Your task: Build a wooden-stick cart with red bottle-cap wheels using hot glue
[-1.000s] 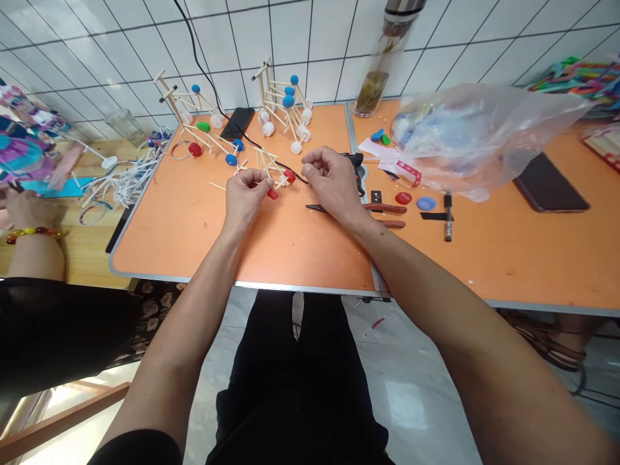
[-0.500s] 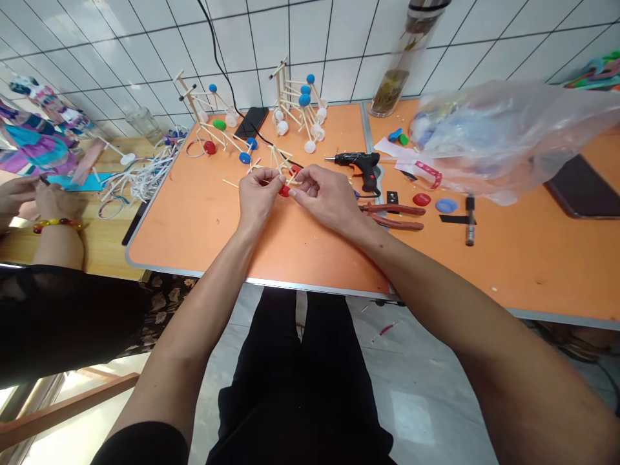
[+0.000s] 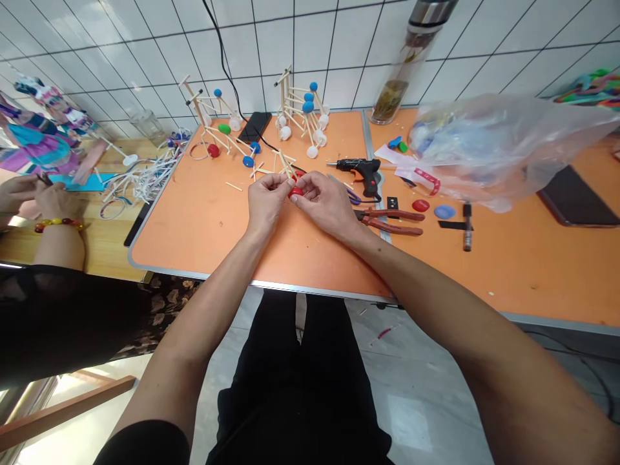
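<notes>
Your left hand (image 3: 264,201) and right hand (image 3: 325,203) meet now; the fingers (image 3: 306,196) of both are clamped on the red cap (image 3: 295,192) of the wooden stick frame (image 3: 285,165), above the bench (image 3: 194,239).

Work table (image 3: 194,239), view from above the hands. The left hand (image 3: 264,200) and right hand (image 3: 327,203) meet near the table's centre, with a small stick assembly (image 3: 285,166) between them. Behind it stand a stick model (image 3: 213,116) and, to its right, a second stick model (image 3: 298,113), with a phone (image 3: 254,126) lying between them. To the right of the hands lie a glue gun (image 3: 358,171) and pliers (image 3: 390,221); a plastic bag (image 3: 494,145) rests farther right on an adjoining table (image 3: 508,278). Left of the work table, a co-worker's hands (image 3: 33,197) are over a wooden table (image 3: 19,255).
</notes>
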Motion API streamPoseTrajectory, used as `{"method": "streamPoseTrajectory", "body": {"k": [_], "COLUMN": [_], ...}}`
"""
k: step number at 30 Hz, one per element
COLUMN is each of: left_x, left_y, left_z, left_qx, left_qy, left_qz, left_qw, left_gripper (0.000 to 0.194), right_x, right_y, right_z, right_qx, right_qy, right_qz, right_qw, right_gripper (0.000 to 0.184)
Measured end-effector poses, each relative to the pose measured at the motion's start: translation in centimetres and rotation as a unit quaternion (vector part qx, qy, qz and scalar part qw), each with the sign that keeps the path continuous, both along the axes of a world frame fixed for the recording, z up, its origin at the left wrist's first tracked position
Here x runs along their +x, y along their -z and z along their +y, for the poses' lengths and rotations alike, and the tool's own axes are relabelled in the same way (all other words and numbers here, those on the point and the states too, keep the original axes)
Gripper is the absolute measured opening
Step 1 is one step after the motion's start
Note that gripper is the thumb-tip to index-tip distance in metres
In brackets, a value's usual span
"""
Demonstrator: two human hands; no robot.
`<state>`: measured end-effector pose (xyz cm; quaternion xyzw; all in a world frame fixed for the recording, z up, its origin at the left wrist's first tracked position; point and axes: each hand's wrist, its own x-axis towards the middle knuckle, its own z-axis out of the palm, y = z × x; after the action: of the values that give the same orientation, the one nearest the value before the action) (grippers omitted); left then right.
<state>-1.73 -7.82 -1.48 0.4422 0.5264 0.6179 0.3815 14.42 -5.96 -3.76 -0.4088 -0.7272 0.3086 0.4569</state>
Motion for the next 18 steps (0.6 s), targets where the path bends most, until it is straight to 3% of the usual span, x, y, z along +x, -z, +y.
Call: {"method": "streamPoseTrajectory", "body": {"k": [5, 11, 18], "left_x": [-0.4, -3.2, -3.0], "left_y": [-0.3, -1.7, -3.5], "left_z": [-0.6, 0.3, 1.8], "left_qx": [-0.018, -0.058, -0.150], "left_qy": [0.004, -0.010, 0.157], "left_qz": [0.011, -0.023, -0.086], "left_qw": [1.000, 0.998, 0.972], "left_gripper": [0.027, 0.033, 0.054], "right_x": [0.1, 2.0, 3.4], "right_y": [-0.1, -1.7, -2.4], "right_z": [0.4, 1.0, 1.4], "right_qx": [-0.036, -0.143, -0.203], "right_qy": [-0.019, -0.097, -0.147], "right_qz": [0.095, 0.215, 0.285], "right_qw": [0.995, 0.961, 0.925], "right_gripper": [0.017, 0.053, 0.067]}}
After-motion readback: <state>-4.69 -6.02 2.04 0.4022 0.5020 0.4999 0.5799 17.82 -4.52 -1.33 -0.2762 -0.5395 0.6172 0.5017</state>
